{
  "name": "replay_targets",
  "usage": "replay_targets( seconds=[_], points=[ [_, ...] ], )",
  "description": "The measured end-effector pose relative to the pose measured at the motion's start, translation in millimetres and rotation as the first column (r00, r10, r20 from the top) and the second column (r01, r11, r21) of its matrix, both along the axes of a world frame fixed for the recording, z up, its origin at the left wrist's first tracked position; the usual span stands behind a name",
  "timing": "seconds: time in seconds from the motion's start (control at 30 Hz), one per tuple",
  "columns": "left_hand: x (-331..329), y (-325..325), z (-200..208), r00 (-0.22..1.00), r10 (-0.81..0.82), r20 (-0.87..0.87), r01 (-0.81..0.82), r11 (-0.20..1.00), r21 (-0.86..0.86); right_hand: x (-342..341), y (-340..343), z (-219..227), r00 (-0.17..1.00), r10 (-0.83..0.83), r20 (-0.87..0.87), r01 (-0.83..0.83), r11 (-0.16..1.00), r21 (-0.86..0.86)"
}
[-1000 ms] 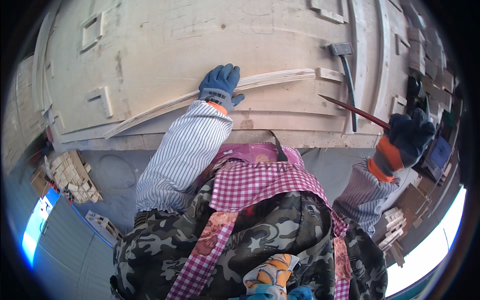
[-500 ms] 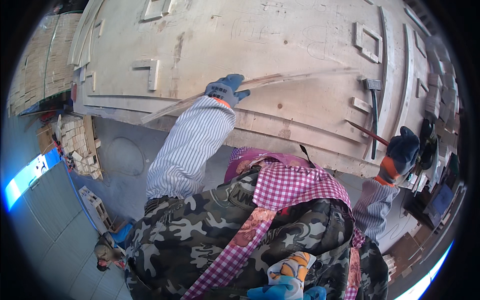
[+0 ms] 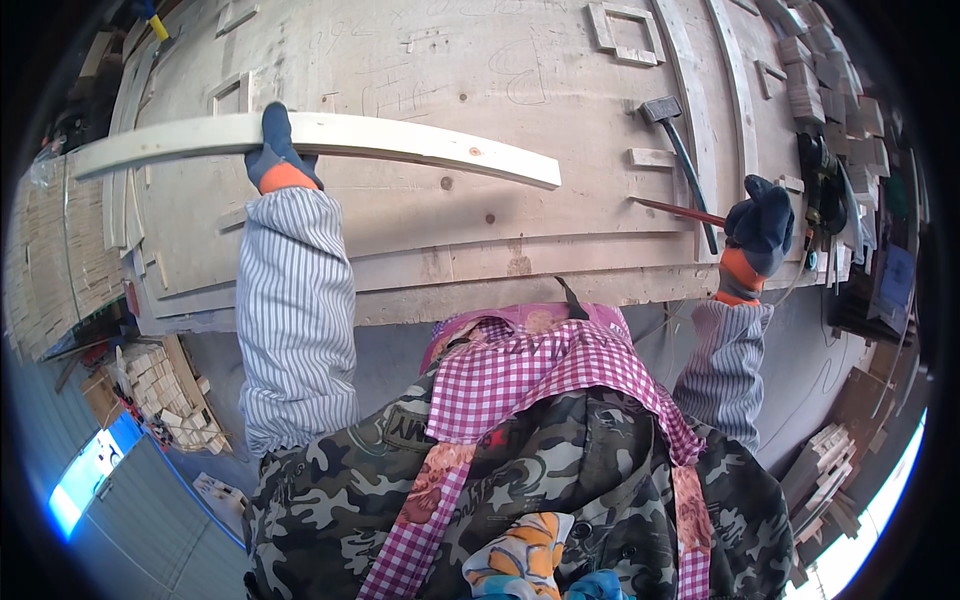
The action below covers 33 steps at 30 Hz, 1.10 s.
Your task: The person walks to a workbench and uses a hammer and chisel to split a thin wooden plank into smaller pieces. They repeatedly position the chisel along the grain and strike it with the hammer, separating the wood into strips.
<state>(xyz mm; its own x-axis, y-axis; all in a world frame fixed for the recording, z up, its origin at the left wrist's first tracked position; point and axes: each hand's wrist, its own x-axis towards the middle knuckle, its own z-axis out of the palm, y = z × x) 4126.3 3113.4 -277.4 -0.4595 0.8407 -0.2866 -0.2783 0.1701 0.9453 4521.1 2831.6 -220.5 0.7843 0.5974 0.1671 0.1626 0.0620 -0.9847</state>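
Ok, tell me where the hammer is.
In the head view, the hammer lies right of centre, just right of a small block, left of the right hand.

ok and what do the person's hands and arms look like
The left hand and right hand wear dark blue work gloves, orange toward the wrist. Grey-and-white striped oversleeves lead down to a camouflage jacket.

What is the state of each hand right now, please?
Left hand: closed, holding a long wooden strip.
Right hand: closed, holding a thin reddish pointed rod.
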Motion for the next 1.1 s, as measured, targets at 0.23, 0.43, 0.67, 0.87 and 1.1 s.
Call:
replay_targets(
  seconds=[0.23,0.43,0.67,0.87,1.1],
  points=[
    [32,-116,-112,0.967,0.215,0.134,-0.099,0.807,-0.583,3,-14,4,0.991,0.066,-0.118,-0.068,0.998,-0.009],
    [73,-140,-128,0.957,0.006,0.291,0.188,0.752,-0.632,31,-35,6,0.974,0.225,-0.016,-0.195,0.874,0.445],
    [66,-149,-83,0.406,-0.892,-0.2,0.516,0.404,-0.755,39,-48,44,0.962,0.272,0.019,-0.246,0.836,0.491],
    [109,-99,-79,-0.547,-0.223,-0.807,0.711,0.387,-0.588,26,-51,54,0.943,0.32,0.091,-0.326,0.837,0.439],
    [137,-106,-109,-0.68,-0.385,-0.624,0.642,0.099,-0.76,36,-66,76,0.839,0.45,0.306,-0.538,0.769,0.345]
  ],
)
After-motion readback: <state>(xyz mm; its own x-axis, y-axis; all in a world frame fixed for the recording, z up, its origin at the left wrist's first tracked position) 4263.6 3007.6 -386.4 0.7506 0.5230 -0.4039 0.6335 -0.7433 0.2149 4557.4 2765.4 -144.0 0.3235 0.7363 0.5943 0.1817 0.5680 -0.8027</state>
